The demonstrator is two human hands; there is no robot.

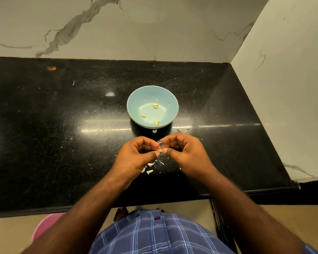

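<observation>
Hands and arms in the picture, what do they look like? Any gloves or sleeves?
No gloves, rings or watch show on the left hand or the right hand. Both forearms are bare, with no sleeves over them. The shirt is blue with white checks and a dark button.

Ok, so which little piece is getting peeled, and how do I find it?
On the black counter, find the light blue bowl; just in front of it two hands meet. The small tan clove is pinched between the left hand and the right hand. The yellow pieces lie in the bowl and white bits on the counter; this one alone is held.
</observation>
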